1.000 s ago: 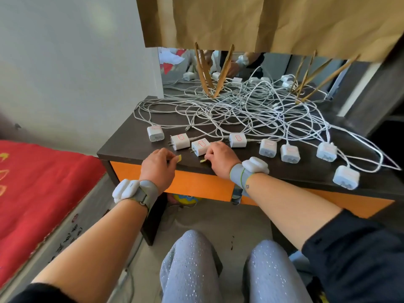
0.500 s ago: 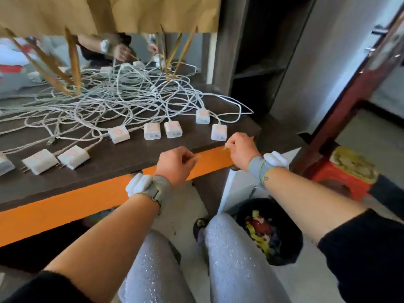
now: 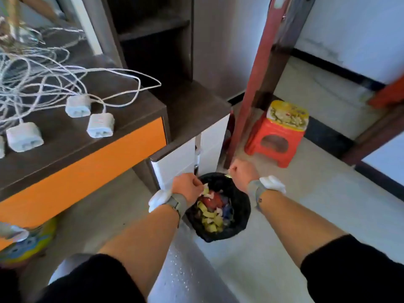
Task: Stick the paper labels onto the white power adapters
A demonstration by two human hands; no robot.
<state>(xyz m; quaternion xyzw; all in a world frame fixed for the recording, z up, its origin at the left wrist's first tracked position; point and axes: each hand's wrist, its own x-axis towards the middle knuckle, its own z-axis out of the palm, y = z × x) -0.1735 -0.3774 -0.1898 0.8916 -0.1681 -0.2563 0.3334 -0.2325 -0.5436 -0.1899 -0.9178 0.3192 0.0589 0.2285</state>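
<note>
Both my hands hover over a black-lined waste bin [image 3: 240, 206] on the floor, full of yellow, red and white paper scraps. My left hand [image 3: 187, 187] is at the bin's left rim, fingers pinched on a pale yellow paper scrap [image 3: 205, 190]. My right hand [image 3: 243, 174] is curled over the far rim with a small yellow scrap [image 3: 228, 176] at its fingertips. Up on the dark desk [image 3: 122, 119] at the left lie white power adapters [image 3: 100, 125], [image 3: 78, 105], [image 3: 24, 137] on tangled white cables [image 3: 39, 84].
The desk has an orange front [image 3: 87, 169]; a white cabinet [image 3: 175, 165] stands beside the bin. A red plastic stool [image 3: 276, 138] and a red-brown post [image 3: 262, 68] are beyond it. A colourful ball [image 3: 28, 246] lies under the desk. My knees are at the bottom.
My view has swung right and down from the desk to the bin. Both hands left the desk edge and moved down over the bin, still pinched on their scraps.
</note>
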